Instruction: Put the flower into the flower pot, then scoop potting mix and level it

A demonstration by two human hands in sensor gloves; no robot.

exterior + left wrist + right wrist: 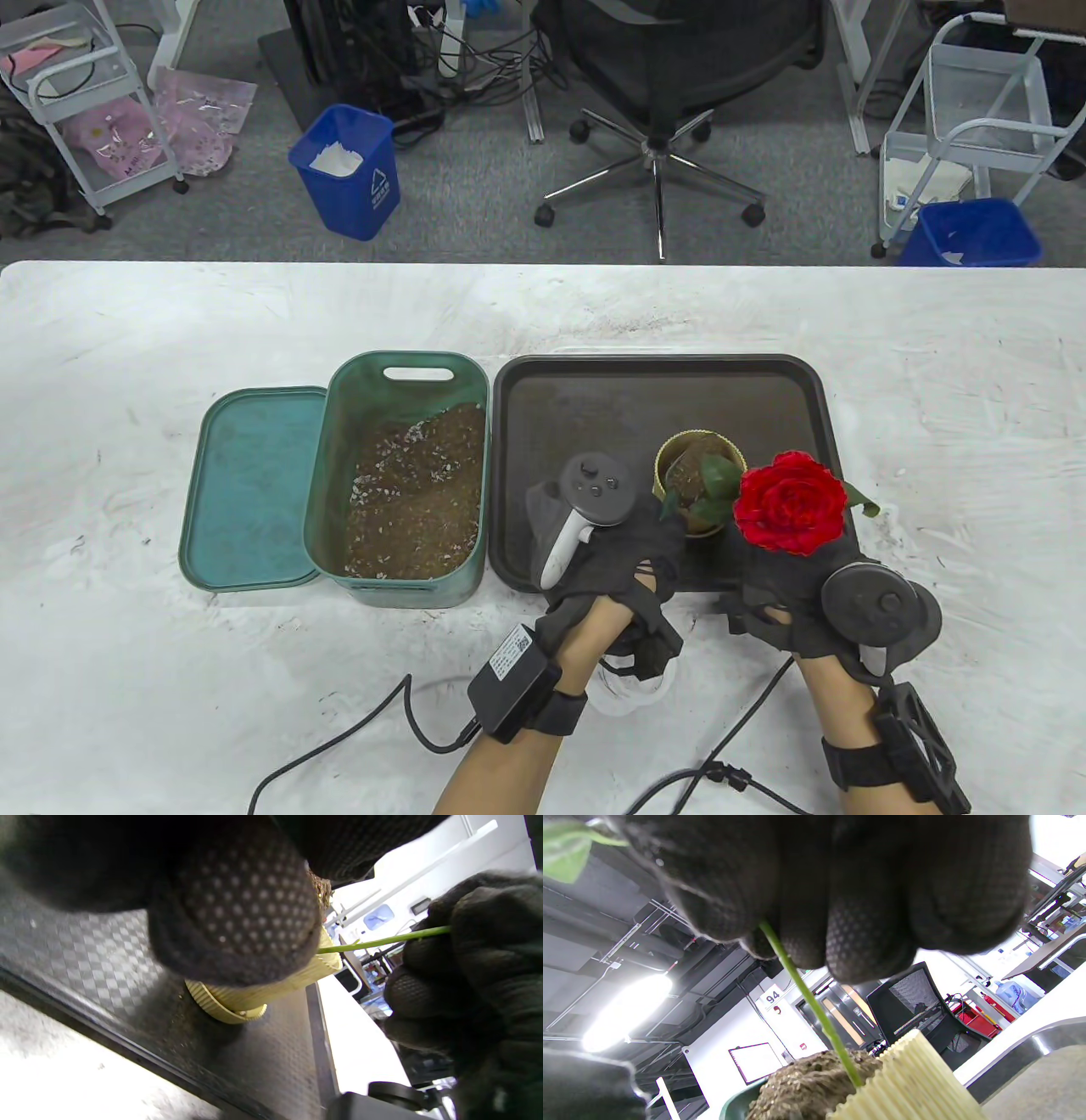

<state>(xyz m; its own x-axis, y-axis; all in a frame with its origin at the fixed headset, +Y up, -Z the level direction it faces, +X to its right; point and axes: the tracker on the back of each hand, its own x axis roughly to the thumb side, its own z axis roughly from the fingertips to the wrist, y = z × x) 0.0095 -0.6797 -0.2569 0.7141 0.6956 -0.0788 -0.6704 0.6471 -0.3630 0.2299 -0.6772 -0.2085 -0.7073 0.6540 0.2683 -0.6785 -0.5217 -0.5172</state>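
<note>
While the right hand [814, 594] pinches the green stem [814, 1005] of the rose [791, 503] between thumb and fingers [865, 942], the stem's lower end already stands in the soil of the pot [697, 492], as the right wrist view shows. That pot, a ribbed yellow one, sits on the black tray [594, 399], toward its 5 o'clock corner. The left hand [619, 552] curls around the pot's near side at about 7 o'clock, steadying it; the left wrist view shows a fingertip [237, 921] pressed against the ribbed wall.

What matters next is the stem's long axis. It runs tilted, not upright: from the soil it leans out toward 4 o'clock, so the bloom hangs past the pot's rim on the right hand's side. Righting it likely means bringing the bloom back toward 10 o'clock, over the pot's centre. The right hand, gripping the stem just above the soil, is the nearer one for that.

Potting mix lies in the green bin [399, 475], just beside the tray at 9 o'clock, closer to the left hand. I can see no scoop. Scooping and levelling look not yet done.
</note>
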